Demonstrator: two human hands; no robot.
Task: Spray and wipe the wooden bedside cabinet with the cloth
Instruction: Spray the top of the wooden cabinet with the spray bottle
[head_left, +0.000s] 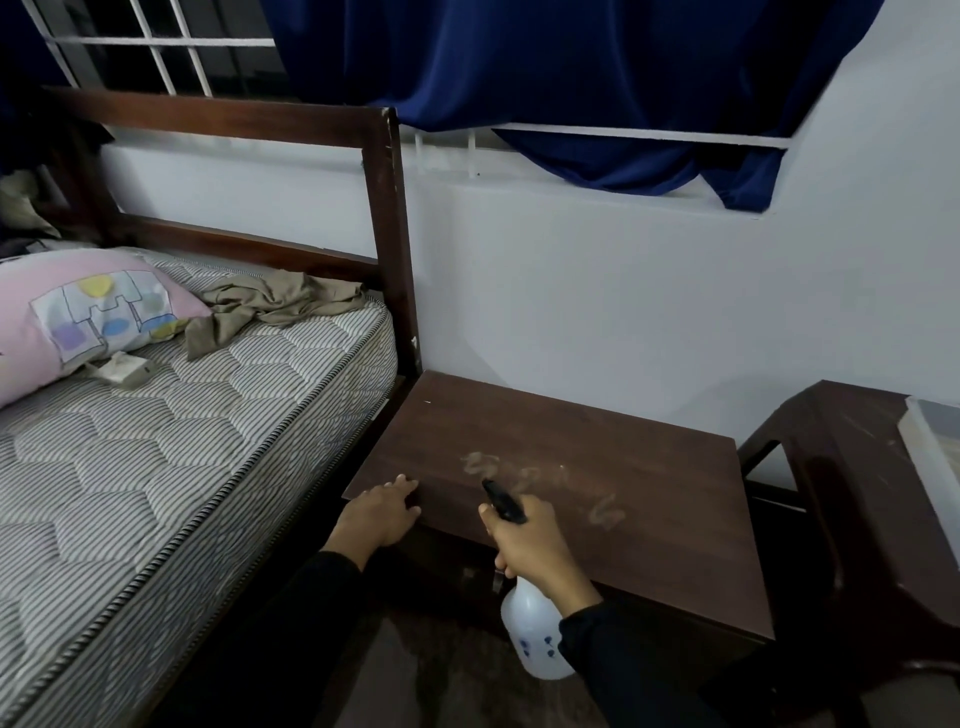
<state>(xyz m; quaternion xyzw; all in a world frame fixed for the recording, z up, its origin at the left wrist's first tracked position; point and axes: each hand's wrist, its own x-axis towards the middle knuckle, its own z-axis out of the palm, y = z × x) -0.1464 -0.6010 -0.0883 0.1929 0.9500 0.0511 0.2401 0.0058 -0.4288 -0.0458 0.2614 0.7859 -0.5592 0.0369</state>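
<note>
The dark wooden bedside cabinet (597, 457) stands against the wall between the bed and a chair. Its top shows pale smears near the front middle. My right hand (535, 551) grips a white spray bottle (535, 634) with a black nozzle that points over the cabinet top. My left hand (382, 512) rests flat on the cabinet's front left corner, fingers spread, holding nothing. A crumpled olive-grey cloth (270, 306) lies on the mattress near the headboard, away from both hands.
The bed with a striped mattress (171, 441) and dark headboard (387, 234) is to the left, with a pink pillow (78, 312) on it. A dark wooden chair (872, 499) stands at the right. Blue curtains (571, 78) hang above.
</note>
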